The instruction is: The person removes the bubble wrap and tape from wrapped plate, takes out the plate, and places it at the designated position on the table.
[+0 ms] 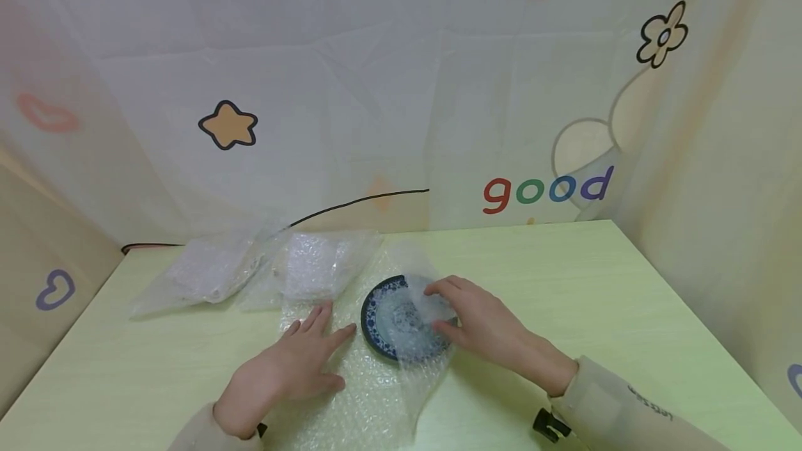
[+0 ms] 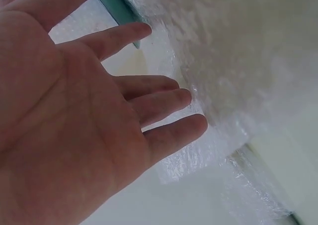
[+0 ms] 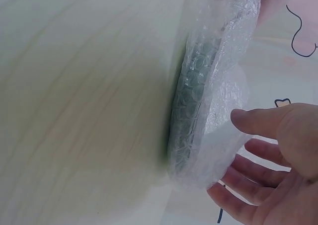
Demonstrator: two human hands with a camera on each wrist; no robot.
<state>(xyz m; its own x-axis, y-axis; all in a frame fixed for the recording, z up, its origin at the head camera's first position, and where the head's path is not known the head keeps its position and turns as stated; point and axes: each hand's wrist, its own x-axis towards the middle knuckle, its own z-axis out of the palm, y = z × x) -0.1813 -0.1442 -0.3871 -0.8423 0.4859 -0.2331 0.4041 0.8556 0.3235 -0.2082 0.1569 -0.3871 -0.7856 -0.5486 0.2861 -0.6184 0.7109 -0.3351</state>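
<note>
A round plate [image 1: 379, 319] with a blue floral pattern and dark rim lies on a sheet of bubble wrap [image 1: 360, 409]. From the right, a flap of the wrap is folded over much of the plate. My right hand [image 1: 489, 322] rests its fingertips and thumb on this flap at the plate's right side. In the right wrist view, the wrapped plate edge [image 3: 186, 106] shows beside the thumb. Left of the plate, my left hand [image 1: 282, 371] spreads its fingers low over the sheet and grips nothing. The plate's green edge [image 2: 119, 9] appears past those fingers.
Two bubble-wrapped packets, one white packet [image 1: 316, 266] and another packet [image 1: 216, 263], lie at the back left of the pale table [image 1: 564, 277]. A printed curtain [image 1: 376, 89] hangs behind the table. A black clip [image 1: 550, 425] sits by the right sleeve.
</note>
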